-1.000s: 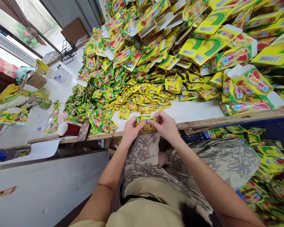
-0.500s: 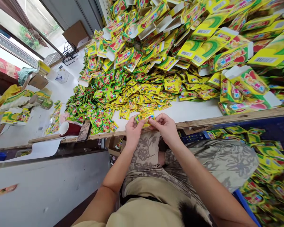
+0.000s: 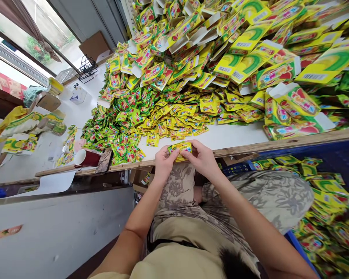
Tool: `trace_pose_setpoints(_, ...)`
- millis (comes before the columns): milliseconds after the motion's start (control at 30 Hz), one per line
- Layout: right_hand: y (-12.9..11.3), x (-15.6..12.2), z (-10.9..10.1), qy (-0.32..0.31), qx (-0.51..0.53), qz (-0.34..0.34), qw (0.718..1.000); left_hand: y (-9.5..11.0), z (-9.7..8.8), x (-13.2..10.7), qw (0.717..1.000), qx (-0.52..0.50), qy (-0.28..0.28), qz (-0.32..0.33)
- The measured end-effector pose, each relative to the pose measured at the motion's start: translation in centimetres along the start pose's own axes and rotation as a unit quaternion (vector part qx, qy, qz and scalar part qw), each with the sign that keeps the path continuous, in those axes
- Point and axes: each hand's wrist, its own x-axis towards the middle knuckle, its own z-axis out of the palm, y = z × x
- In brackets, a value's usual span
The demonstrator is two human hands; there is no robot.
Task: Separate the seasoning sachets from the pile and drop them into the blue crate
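Note:
My left hand and my right hand meet at the table's near edge, both pinched on a small stack of yellow-green sachets held between them. Just beyond the hands lies a wide heap of loose sachets on the white table. Behind it rises a pile of yellow and green cartons, several with open flaps. My patterned trousers fill the space below the hands.
A phone and a dark red cup sit at the table's edge to the left. More cartons and a black wire rack stand far left. A blue crate of sachets is at my right.
Both hands kept hold of the sachet stack, lifting it slightly toward the table and settling back at the edge while squaring it. The view shifted a little.

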Motion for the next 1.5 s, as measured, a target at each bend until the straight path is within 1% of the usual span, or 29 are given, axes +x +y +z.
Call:
trace_pose_setpoints(100, -0.1, 0.1, -0.4, 0.027, -0.085, -0.024, 0.996, -0.3, -0.1, 0.2, 1.000, 0.011, -0.013, -0.022)
trace_pose_setpoints(167, -0.1, 0.1, -0.5, 0.039, -0.114, -0.023, 0.992, -0.3, 0.0, 0.4, 0.999, 0.019, -0.016, -0.026)
trace_pose_setpoints(233, 0.2, 0.2, -0.5, 0.033, -0.103, -0.009, 0.994, -0.1, 0.0, 0.4, 0.999, 0.024, -0.016, -0.022)
trace_pose_setpoints(333, 0.7, 0.4, -0.4, 0.008, -0.030, 0.018, 0.999, -0.1, 0.2, 0.4, 0.999, 0.020, -0.011, -0.025)
trace_pose_setpoints(400, 0.9, 0.5, -0.3, -0.009, -0.002, 0.033, 0.999, -0.4, 0.4, 0.4, 0.999, 0.013, -0.005, -0.031)
trace_pose_setpoints(500, 0.8, 0.6, 0.0, -0.024, -0.031, 0.036, 0.999, -1.1, 0.9, 0.5, 1.000, 0.020, 0.003, -0.024)
trace_pose_setpoints(600, 0.3, 0.8, 0.1, -0.001, -0.084, 0.020, 0.996, -1.2, 1.3, 0.7, 0.994, 0.101, 0.021, 0.020)
trace_pose_setpoints(667, 0.1, 1.1, -0.6, 0.028, -0.110, 0.016, 0.993, -0.6, 0.7, 1.0, 0.981, 0.183, 0.050, 0.047)
trace_pose_setpoints(700, 0.1, 1.2, -1.4, 0.042, -0.120, 0.016, 0.992, -0.2, -0.1, 1.2, 0.971, 0.220, 0.071, 0.066)
trace_pose_setpoints(733, 0.1, 1.4, -2.4, 0.057, -0.129, 0.017, 0.990, 0.3, -1.3, 1.5, 0.953, 0.270, 0.092, 0.101)
trace_pose_setpoints(767, 0.2, 1.4, -3.8, 0.077, -0.136, 0.019, 0.988, 0.8, -2.8, 1.8, 0.927, 0.326, 0.119, 0.141)
trace_pose_setpoints(800, 0.2, 1.4, -5.4, 0.105, -0.142, 0.020, 0.984, 1.2, -4.5, 2.1, 0.893, 0.389, 0.152, 0.170)
trace_pose_setpoints(833, 0.3, 1.3, -7.1, 0.140, -0.147, 0.022, 0.979, 1.5, -6.3, 2.4, 0.856, 0.447, 0.189, 0.179)
trace_pose_setpoints(867, 0.4, 1.1, -9.0, 0.190, -0.150, 0.020, 0.970, 1.8, -8.0, 2.5, 0.821, 0.498, 0.219, 0.170)
trace_pose_setpoints(900, 0.4, 1.0, -10.9, 0.241, -0.157, 0.018, 0.958, 1.9, -9.6, 2.5, 0.791, 0.541, 0.248, 0.141)
trace_pose_setpoints(933, 0.5, 0.9, -12.8, 0.290, -0.166, 0.016, 0.942, 1.9, -10.9, 2.5, 0.768, 0.572, 0.270, 0.100)
trace_pose_setpoints(967, 0.6, 0.9, -14.6, 0.332, -0.177, 0.012, 0.927, 1.7, -11.8, 2.3, 0.755, 0.592, 0.275, 0.063)
trace_pose_setpoints(1000, 0.7, 1.1, -16.4, 0.374, -0.186, 0.004, 0.909, 1.4, -12.2, 2.2, 0.749, 0.604, 0.271, 0.034)
trace_pose_setpoints(1033, 0.9, 1.3, -18.1, 0.411, -0.193, -0.007, 0.891, 1.1, -12.3, 2.1, 0.750, 0.609, 0.259, 0.017)
trace_pose_setpoints(1100, 1.4, 2.2, -21.4, 0.455, -0.195, -0.020, 0.869, 0.4, -11.6, 2.1, 0.765, 0.604, 0.222, 0.012)
trace_pose_setpoints(1133, 1.6, 2.8, -22.8, 0.475, -0.183, -0.014, 0.861, 0.1, -11.0, 2.2, 0.775, 0.598, 0.204, 0.016)
trace_pose_setpoints(1200, 2.1, 4.0, -25.3, 0.488, -0.148, 0.038, 0.859, -0.1, -9.7, 2.5, 0.791, 0.584, 0.183, 0.017)
trace_pose_setpoints(1233, 2.3, 4.5, -26.3, 0.482, -0.123, 0.070, 0.864, 0.0, -9.2, 2.6, 0.795, 0.578, 0.182, 0.012)
trace_pose_setpoints(1267, 2.5, 4.9, -27.0, 0.463, -0.099, 0.099, 0.875, 0.1, -8.7, 2.7, 0.797, 0.574, 0.186, 0.007)
trace_pose_setpoints(1333, 2.8, 5.4, -27.6, 0.408, -0.057, 0.140, 0.901, 0.4, -8.0, 2.7, 0.796, 0.568, 0.206, 0.010)
trace_pose_setpoints(1367, 3.0, 5.5, -27.5, 0.375, -0.042, 0.154, 0.913, 0.5, -7.7, 2.7, 0.795, 0.566, 0.218, 0.021)
trace_pose_setpoints(1433, 3.5, 5.5, -26.6, 0.318, -0.019, 0.178, 0.931, 0.5, -6.8, 2.5, 0.793, 0.561, 0.232, 0.056)
trace_pose_setpoints(1500, 4.2, 5.4, -24.8, 0.280, -0.004, 0.187, 0.942, 0.2, -5.5, 2.3, 0.800, 0.553, 0.213, 0.098)
